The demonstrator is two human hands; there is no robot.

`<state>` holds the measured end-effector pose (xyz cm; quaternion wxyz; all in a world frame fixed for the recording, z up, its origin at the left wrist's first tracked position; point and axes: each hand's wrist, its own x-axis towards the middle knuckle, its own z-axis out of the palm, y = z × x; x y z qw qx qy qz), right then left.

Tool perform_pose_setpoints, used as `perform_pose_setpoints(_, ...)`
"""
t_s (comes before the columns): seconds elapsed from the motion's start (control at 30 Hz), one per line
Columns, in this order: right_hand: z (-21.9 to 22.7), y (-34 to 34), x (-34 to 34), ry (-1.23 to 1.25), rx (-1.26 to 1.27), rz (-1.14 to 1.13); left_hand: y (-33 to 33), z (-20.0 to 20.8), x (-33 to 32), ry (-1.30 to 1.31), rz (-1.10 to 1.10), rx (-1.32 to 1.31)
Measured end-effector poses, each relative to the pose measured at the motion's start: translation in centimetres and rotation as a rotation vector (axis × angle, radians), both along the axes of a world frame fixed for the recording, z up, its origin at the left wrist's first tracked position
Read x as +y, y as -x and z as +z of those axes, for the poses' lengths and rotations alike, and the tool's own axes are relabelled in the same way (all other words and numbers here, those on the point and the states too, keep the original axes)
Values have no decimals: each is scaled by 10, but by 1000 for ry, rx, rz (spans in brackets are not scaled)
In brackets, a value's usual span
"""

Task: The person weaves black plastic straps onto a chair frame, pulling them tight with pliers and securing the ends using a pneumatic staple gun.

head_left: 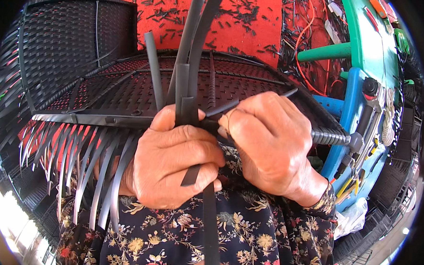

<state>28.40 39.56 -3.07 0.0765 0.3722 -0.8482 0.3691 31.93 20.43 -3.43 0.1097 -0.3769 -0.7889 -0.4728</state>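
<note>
A black woven wicker panel on a frame (176, 82) lies across in front of me, its near rail (102, 119) facing my body. My left hand (177, 159) is closed around several flat black plastic strips (188, 73) that stand up above the rail; one strip (211, 228) hangs down below my fingers. Just right of it, my right hand (271, 140) pinches a dark strip end (223, 106) against the rail, its fingertips close to the left hand's. Right of my right hand the rail is wrapped in strip (331, 138). Loose strip ends (94, 174) dangle from the rail's left part.
A red floor covering (246, 24) strewn with black offcuts lies beyond the panel. At right stand a green stool (370, 45) and a blue one (353, 96), holding a hammer-like tool (370, 93), pliers (345, 187) and a coil of cord (388, 127). Another woven panel (78, 34) rises at left.
</note>
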Motion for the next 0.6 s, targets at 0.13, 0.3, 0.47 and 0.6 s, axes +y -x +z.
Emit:
perform_pose_setpoints(0.13,-4,-4,2,12,-12,6,-6,7,3,-15,14,-114)
perform_pose_setpoints(0.3,-6,-8,0,40,-31,13,-16,16,4,-36,19,-163)
perform_pose_setpoints(0.47,-9,-10,-4,47,-15,22,-19,17,7,-50,-15,-142)
perform_pose_setpoints(0.6,-13,-6,-3,28,48,-19,-16,16,15,-104,-39,-134)
